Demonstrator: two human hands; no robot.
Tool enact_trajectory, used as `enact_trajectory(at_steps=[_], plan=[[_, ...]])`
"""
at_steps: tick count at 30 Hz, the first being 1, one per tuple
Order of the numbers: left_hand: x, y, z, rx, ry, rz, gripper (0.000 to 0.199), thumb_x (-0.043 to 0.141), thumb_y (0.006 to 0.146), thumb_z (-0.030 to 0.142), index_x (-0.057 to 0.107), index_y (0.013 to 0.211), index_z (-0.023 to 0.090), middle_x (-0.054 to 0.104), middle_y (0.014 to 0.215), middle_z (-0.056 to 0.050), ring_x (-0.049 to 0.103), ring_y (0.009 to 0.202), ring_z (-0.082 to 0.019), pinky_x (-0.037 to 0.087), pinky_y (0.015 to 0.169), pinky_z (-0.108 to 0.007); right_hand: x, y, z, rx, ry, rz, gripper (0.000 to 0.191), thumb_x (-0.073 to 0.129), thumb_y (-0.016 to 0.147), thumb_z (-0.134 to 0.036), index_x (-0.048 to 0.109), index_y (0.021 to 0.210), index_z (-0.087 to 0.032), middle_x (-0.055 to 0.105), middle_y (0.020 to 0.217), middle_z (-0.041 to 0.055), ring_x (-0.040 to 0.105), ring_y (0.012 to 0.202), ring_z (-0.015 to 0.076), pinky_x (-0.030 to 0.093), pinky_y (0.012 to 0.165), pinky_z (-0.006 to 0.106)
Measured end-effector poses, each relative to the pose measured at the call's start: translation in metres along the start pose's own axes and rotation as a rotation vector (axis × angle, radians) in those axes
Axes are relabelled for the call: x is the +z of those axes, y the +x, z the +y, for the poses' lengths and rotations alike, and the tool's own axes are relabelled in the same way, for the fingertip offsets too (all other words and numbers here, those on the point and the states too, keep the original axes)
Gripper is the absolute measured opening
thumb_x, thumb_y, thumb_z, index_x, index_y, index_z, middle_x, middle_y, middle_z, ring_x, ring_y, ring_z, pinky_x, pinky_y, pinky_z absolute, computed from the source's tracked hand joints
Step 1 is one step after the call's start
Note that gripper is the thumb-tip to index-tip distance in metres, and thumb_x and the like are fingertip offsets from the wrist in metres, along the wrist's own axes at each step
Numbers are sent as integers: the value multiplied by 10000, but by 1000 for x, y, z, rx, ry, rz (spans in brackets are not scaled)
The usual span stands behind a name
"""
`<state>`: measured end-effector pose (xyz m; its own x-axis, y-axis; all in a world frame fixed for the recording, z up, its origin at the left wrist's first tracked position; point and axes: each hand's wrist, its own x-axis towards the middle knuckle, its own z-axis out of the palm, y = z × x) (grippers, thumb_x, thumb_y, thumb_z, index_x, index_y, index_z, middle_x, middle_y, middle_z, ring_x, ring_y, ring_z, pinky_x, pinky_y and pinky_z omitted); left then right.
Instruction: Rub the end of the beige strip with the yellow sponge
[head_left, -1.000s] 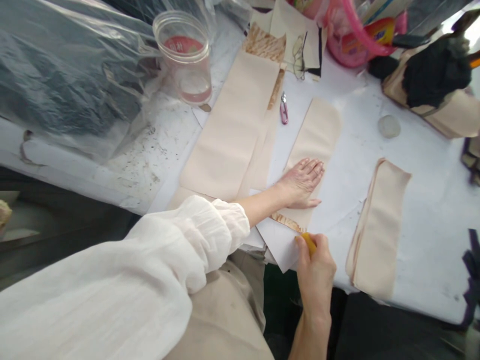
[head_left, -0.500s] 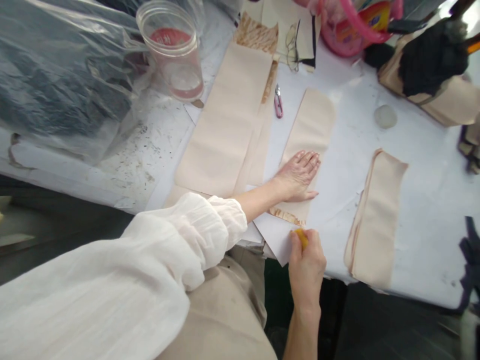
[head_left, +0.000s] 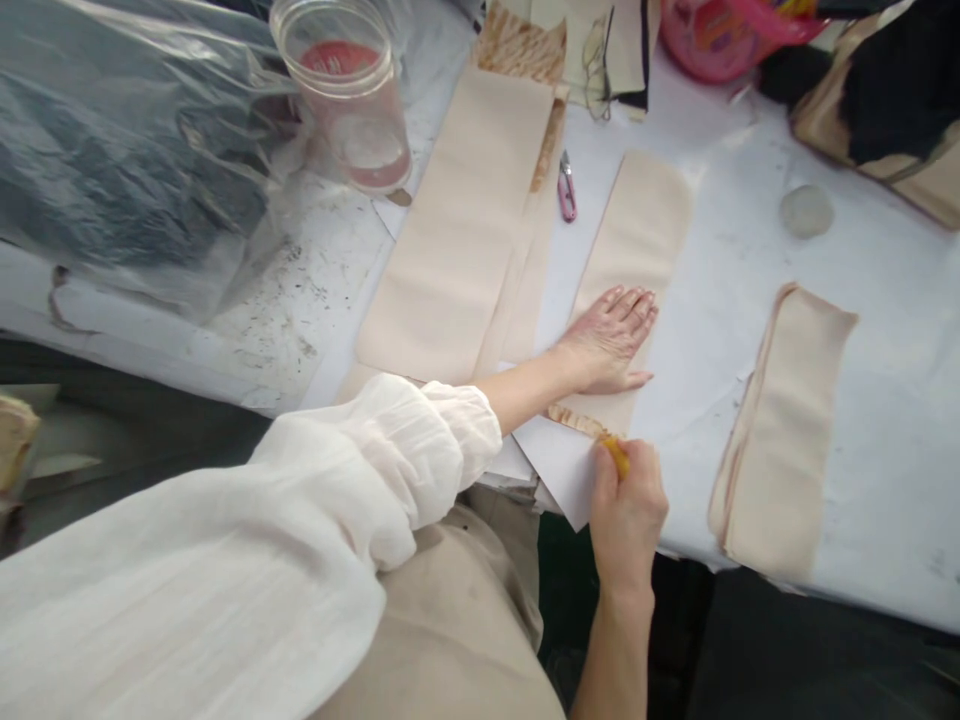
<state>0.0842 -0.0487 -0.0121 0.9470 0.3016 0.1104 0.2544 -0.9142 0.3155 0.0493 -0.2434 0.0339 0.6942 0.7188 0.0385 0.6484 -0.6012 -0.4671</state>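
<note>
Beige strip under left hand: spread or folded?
Spread, where visible: the beige strip lies flat on the table beyond the left hand.

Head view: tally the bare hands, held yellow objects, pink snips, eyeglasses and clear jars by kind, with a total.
Bare hands, left hand and right hand: 2
Held yellow object: 1
Pink snips: 1
Eyeglasses: 1
Clear jar: 1
Total: 6
</note>
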Motion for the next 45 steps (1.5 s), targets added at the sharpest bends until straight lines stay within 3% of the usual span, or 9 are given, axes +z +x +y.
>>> enact_trajectory(at_steps=[6, 10, 15, 20, 24, 30, 34, 37, 45], plan=[[4, 4, -2, -10, -16, 2, 891, 411, 875, 593, 290, 1516, -15, 244, 1615, -219, 177, 1528, -332, 74, 1279, -481, -20, 15, 0, 89, 56, 235, 254, 605, 934, -441, 573, 995, -197, 628, 906, 60, 598, 818, 242, 448, 754, 357], [2, 3, -2, -15, -12, -18, 904, 408, 871, 592, 277, 1515, -28, 235, 1616, -224, 175, 1528, -335, 75, 1277, -476, 6, 38, -9, -21, -11, 120, 216, 417, 976, -397, 513, 916, -213, 597, 890, 80, 571, 823, 265, 433, 716, 375], [3, 6, -3, -36, -9, -1, 888, 391, 877, 585, 286, 1508, -32, 240, 1614, -225, 175, 1526, -338, 75, 1278, -484, -1, -6, -7, 40, 33, -16, 199, 432, 1002, -381, 514, 913, -222, 577, 864, 45, 560, 778, 231, 423, 692, 343], [7, 9, -5, -37, -13, 8, 898, 392, 872, 603, 292, 1513, -19, 238, 1616, -221, 166, 1529, -337, 54, 1278, -486, -11, 20, -6, 60, 76, 227, 244, 570, 956, -435, 560, 999, -195, 617, 907, 58, 596, 828, 243, 444, 756, 351], [4, 7, -4, -34, -7, 9, 906, 410, 874, 598, 290, 1508, -38, 241, 1611, -235, 184, 1523, -345, 77, 1273, -489, 11, 41, -9, 29, -60, 141, 243, 399, 989, -412, 516, 927, -209, 587, 894, 87, 565, 815, 270, 432, 718, 381], [3, 7, -3, -55, 8, 23, 886, 414, 879, 594, 317, 1497, -33, 268, 1601, -235, 207, 1516, -345, 86, 1271, -491, -5, -4, -3, 76, 50, 29, 239, 462, 1004, -438, 533, 952, -216, 587, 870, 46, 566, 785, 234, 435, 721, 354], [2, 8, -4, -50, 8, 5, 894, 415, 881, 603, 298, 1509, -23, 252, 1610, -225, 188, 1524, -336, 78, 1274, -488, -9, 25, -2, 107, 49, 239, 265, 548, 960, -466, 549, 995, -204, 613, 927, 69, 586, 854, 255, 440, 775, 368], [1, 7, -3, -52, 15, -2, 904, 419, 886, 604, 290, 1510, -36, 241, 1611, -233, 186, 1524, -341, 82, 1274, -487, 5, 44, -5, 54, -70, 154, 227, 420, 982, -422, 512, 930, -221, 583, 886, 70, 562, 813, 265, 420, 714, 368], [6, 5, -1, -52, 44, 49, 889, 426, 886, 618, 339, 1493, -26, 297, 1589, -235, 237, 1505, -346, 114, 1265, -494, -15, -19, 5, 154, 90, -25, 280, 479, 995, -481, 524, 904, -220, 597, 849, 36, 571, 753, 228, 432, 691, 343]])
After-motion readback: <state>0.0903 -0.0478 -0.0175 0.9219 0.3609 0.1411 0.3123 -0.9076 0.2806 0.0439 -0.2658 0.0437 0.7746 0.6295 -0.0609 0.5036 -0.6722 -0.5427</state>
